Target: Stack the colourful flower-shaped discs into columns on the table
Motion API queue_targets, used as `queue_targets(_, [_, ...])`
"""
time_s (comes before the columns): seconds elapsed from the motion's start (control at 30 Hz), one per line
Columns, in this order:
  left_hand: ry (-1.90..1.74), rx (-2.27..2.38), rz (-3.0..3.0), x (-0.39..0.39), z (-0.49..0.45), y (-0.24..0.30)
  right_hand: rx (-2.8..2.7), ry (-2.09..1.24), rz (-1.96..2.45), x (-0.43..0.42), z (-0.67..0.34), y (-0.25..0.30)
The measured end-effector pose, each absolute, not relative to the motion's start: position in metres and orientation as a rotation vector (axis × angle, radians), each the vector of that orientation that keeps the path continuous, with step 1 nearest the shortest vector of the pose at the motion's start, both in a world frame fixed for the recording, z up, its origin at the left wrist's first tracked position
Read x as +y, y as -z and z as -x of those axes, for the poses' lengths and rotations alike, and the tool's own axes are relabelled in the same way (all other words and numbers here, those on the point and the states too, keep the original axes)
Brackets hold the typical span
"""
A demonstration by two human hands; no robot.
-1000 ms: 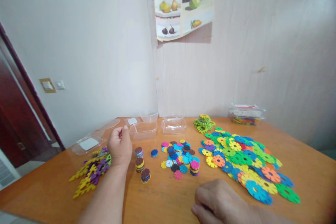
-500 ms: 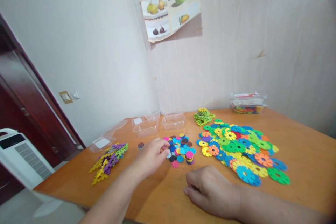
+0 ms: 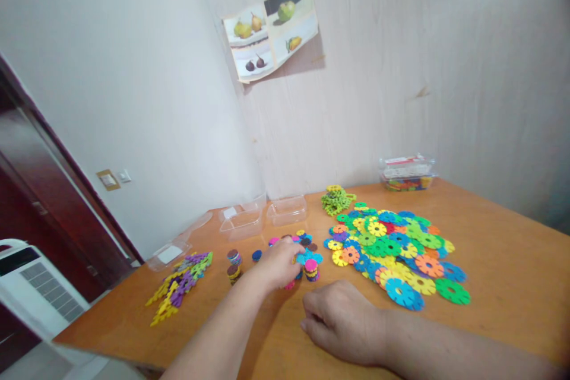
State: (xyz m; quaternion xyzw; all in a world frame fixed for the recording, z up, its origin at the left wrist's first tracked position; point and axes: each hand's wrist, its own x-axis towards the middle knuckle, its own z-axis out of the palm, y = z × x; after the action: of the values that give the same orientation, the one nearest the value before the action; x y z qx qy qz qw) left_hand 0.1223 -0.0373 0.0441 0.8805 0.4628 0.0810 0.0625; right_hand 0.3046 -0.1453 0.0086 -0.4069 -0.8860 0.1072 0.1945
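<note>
Reaching across the table, my left hand (image 3: pixel 281 261) is over a pile of small notched plastic discs (image 3: pixel 310 256) in pink, blue, brown and yellow. Its fingers are bent down among them, and whatever they pinch is hidden. Just right of it stands a short stack of discs (image 3: pixel 312 270) with a pink one on top. Left of the wrist are two more small stacks, a brown-topped stack (image 3: pixel 234 274) and another behind it (image 3: pixel 233 256), plus a blue disc (image 3: pixel 257 256). My right hand (image 3: pixel 341 320) rests on the table as a closed fist, nothing visible in it.
Large notched discs (image 3: pixel 392 243) cover the right side. A green linked cluster (image 3: pixel 337 200) sits behind them, near a lidded clear box (image 3: pixel 407 173). Clear plastic trays (image 3: pixel 287 209) line the back. Yellow and purple linked pieces (image 3: pixel 182 285) lie at left, by the table edge.
My left hand has moved right, farther over the small discs. The view has turned slightly right, and stacks behind the left wrist now show. My right hand stays in place, still closed.
</note>
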Motion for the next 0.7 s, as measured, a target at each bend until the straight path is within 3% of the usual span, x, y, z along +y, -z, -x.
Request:
queue_targets(0.37, [-0.319, 1.522, -2.520, -0.035, -0.117, -0.041, -2.486, -0.341, 1.173, -0.146, -0.305, -0.011])
queue_targets(0.7, [-0.991, 1.548, -1.980, -0.046, -0.038, -0.073, -2.494, -0.331, 1.183, -0.147, -0.305, -0.015])
